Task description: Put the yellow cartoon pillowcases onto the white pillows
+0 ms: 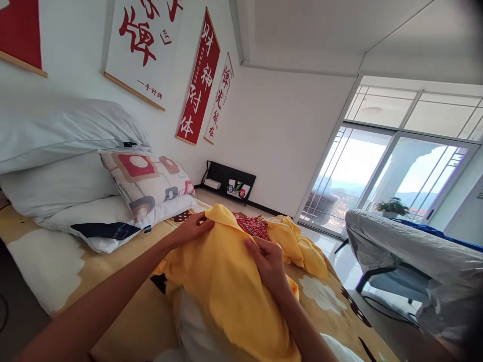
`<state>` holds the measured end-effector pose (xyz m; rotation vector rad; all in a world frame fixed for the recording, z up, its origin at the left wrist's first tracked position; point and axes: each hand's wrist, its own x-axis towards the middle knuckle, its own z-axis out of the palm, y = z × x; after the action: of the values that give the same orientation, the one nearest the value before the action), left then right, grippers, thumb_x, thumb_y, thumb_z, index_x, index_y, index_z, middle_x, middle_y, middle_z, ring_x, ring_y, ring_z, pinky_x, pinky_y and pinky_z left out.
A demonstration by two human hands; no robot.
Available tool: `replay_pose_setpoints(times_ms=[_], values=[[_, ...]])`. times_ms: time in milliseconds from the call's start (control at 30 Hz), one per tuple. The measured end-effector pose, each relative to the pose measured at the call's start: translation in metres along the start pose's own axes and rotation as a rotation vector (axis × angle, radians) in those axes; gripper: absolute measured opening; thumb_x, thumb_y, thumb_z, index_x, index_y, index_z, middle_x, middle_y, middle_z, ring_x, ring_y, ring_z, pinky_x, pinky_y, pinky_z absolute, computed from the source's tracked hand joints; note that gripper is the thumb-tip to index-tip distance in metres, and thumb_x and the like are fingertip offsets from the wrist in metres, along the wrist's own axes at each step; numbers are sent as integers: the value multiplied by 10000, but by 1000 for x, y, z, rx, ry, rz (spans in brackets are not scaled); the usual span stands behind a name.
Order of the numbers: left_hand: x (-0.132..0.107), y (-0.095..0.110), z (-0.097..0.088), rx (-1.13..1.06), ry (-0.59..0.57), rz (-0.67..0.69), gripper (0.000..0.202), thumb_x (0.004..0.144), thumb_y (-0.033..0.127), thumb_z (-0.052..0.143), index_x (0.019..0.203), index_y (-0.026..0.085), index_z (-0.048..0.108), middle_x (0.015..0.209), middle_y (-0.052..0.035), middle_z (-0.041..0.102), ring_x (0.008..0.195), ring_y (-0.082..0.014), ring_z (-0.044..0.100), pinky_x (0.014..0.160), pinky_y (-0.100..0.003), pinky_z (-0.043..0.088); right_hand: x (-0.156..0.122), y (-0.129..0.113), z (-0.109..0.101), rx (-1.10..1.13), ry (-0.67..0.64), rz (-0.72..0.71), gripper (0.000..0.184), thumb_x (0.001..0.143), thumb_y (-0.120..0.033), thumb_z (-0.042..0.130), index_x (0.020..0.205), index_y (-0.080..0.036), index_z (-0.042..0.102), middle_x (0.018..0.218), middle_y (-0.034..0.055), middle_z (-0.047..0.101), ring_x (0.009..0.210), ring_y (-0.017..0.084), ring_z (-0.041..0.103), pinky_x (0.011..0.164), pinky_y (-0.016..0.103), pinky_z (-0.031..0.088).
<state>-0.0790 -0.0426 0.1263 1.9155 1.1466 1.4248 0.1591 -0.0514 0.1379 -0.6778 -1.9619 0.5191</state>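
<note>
A yellow cloth (pixel 222 281) lies bunched over something white on the bed (pixel 49 261). My left hand (pixel 194 227) pinches the cloth's upper edge, fingers closed on the fabric. My right hand (pixel 267 264) grips the cloth a little lower and to the right, fingers curled into it. Behind the cloth lies a red checked garment (pixel 253 224), with more yellow fabric (pixel 298 244) bunched to its right.
A patterned pillow (pixel 145 181) and white pillows (pixel 64 151) are stacked at the left on the bed. Red and white banners (pixel 198 80) hang on the wall. A covered chair (pixel 411 256) stands at right before glass doors (pixel 377 176). A black board (pixel 230 186) leans against the far wall.
</note>
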Motion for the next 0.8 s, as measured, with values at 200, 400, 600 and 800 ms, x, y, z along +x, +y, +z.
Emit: replay_pose_setpoints(times_ms=[200,400,600,800], values=[[8,-12,15,225,280,116,261,880,379,422,823,173,570,849,-47,640,816,-198,572,748,-302,440,1,29,4,-233,62,-16,452,905,-518,414,576,-211,374,534,-56,280,511,93,275,491,233,222],[14,-1,13,328,344,20,263,852,393,446,693,190,495,681,1,546,672,-158,493,651,-272,396,7,41,-37,-493,136,-34,403,894,-480,435,610,-209,529,524,-25,471,515,122,395,530,239,291],[7,34,-4,219,228,221,366,774,514,567,621,189,496,947,-69,580,980,-223,526,860,-325,437,-5,29,-45,-264,198,-64,450,876,-526,480,602,-182,576,522,-28,438,502,107,371,464,223,302],[-1,32,-38,264,25,80,388,767,511,596,628,188,431,652,33,447,671,-134,436,646,-237,386,-17,20,-33,-250,158,-115,403,900,-469,478,908,-161,738,544,-26,502,495,107,412,475,217,330]])
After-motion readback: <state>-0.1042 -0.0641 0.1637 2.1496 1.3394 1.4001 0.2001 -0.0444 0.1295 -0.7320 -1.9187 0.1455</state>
